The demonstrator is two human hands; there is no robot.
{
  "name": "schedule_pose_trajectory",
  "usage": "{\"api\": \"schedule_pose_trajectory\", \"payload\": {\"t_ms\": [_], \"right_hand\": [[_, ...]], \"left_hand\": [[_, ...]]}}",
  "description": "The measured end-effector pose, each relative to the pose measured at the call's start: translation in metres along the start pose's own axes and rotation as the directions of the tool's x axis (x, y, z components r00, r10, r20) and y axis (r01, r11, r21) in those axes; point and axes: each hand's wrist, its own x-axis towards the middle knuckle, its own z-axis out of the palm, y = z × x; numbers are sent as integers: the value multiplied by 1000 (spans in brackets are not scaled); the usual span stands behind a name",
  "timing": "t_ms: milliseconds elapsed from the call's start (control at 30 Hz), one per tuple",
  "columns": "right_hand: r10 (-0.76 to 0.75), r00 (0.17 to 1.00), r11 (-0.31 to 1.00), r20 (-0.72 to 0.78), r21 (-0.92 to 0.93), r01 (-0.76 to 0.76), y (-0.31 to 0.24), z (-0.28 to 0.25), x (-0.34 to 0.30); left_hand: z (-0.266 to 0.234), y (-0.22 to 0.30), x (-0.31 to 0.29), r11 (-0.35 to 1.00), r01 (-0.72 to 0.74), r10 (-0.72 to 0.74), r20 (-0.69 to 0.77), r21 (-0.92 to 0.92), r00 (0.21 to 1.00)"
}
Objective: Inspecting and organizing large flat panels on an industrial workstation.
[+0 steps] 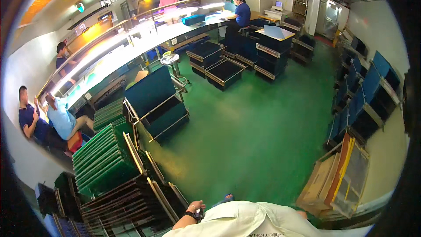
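Note:
My left hand hangs beside my pale shirt, with a dark band around the wrist. Its fingers look loosely bent and apart, and I see nothing in them. Nearest to it are dark stacked racks on the left, apart from the hand. Of my right hand, only a small patch of skin shows past the shirt's right edge; its fingers are hidden. Above the dark racks sits a stack of green trays.
Green floor runs ahead. A tall blue panel on a frame and a round stool stand left. Dark bins sit farther off. Leaning boards and blue panels line the right. Several people work at a lit bench.

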Motion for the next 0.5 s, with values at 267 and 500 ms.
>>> {"api": "schedule_pose_trajectory", "payload": {"t_ms": [267, 500], "right_hand": [[138, 967, 953, 212, -295, -72, 30, -22, 80], [-178, 976, 943, 129, -262, 207, -59, -196, 316]], "left_hand": [[-52, 118, 90, 602, -160, 240, 14, 782, 971], [-47, 231, 115, 943, 141, -74, -225, 300, 972]]}}
